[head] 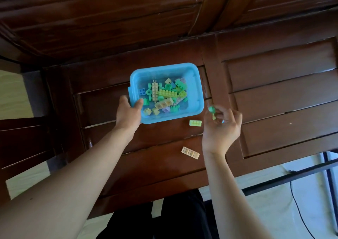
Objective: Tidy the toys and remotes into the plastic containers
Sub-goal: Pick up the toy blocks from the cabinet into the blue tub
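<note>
Toy bricks, loose: two lie on the table (274,110), both nearer its near edge than the far one and a little right of the middle.

- Cream brick (190,152): the nearest item. It is long and flat and lies apart from everything else.
- Lime brick (195,123): it is set just beside the container's near right corner, and a narrow gap appears to remain between them.
- Right hand (222,129): it is raised just right of the lime brick, with the fingers curled round a small green piece (212,109). A second, yellowish bit seems to be held with it, but blur prevents a count.
- Left hand (128,114): the near left corner of the container (164,67) is gripped, with the thumb hooked over the rim and the palm against the outer wall.
- Container: blue plastic, open-topped, round-cornered, placed about mid-table. Whether it rests flat or is lifted slightly cannot be told.
- Heap of bricks (164,96): green, yellow, cream, blue and lilac pieces cover most of the container's floor.

No remotes are in view.

Handling, as judged: the bricks are taken to be hard, light, smooth moulded plastic that is not fragile. They are likely to skid on the varnished wood and to bounce if dropped from a height. The cream brick is best pinched across its long sides and the lime one across its width. The container's thin walls may flex, so the rim hold at the corner is the firmest one.
</note>
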`<state>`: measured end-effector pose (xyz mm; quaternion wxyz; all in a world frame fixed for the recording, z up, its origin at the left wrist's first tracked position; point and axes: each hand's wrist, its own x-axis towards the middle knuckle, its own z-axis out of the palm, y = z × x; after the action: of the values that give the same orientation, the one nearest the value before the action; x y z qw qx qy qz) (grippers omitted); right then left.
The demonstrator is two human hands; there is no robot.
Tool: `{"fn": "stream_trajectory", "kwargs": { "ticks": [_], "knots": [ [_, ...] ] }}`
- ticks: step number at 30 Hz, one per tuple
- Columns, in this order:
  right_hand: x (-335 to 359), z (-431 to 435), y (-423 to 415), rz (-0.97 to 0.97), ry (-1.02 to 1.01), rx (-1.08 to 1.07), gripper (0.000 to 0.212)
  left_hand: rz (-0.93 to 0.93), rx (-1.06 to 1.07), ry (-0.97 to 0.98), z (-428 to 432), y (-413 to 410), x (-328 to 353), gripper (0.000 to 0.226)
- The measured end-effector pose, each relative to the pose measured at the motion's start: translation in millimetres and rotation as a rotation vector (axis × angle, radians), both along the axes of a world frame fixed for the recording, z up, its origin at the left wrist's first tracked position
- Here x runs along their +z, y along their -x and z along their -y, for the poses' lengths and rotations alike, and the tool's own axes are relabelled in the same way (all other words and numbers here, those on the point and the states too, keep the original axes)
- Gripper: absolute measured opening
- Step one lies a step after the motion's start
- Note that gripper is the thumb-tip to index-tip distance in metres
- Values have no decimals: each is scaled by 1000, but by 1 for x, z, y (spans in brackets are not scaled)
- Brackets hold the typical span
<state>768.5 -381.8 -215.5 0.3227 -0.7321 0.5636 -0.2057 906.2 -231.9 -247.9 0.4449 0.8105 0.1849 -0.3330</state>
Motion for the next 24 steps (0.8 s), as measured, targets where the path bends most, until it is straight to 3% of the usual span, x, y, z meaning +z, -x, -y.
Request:
{"fn": "stream_trajectory", "kwargs": {
  "ticks": [2, 6, 11, 14, 17, 21, 24],
  "knots": [
    [16, 0, -13, 78, -27, 102, 22, 4, -14, 11, 4, 1, 3, 16],
    [23, -7, -34, 51, -151, 377, 24, 18, -50, 13, 10, 5, 7, 15],
    [12, 9, -14, 92, -17, 87, 14, 34, -71, -15, 13, 5, 7, 14],
    [-10, 20, 17, -140, -60, -34, 18, 29, -90, -23, 10, 7, 4, 16],
    [-34, 26, 48, -434, -240, -3, 42, 32, -100, -25, 8, 9, 1, 16],
    [-51, 29, 76, -726, -213, 379, 64, 22, -84, -9, 8, 12, -1, 17],
    [-59, 35, 80, -802, -112, 578, 65, 21, -93, -13, 8, 13, -3, 19]
  ]
}}
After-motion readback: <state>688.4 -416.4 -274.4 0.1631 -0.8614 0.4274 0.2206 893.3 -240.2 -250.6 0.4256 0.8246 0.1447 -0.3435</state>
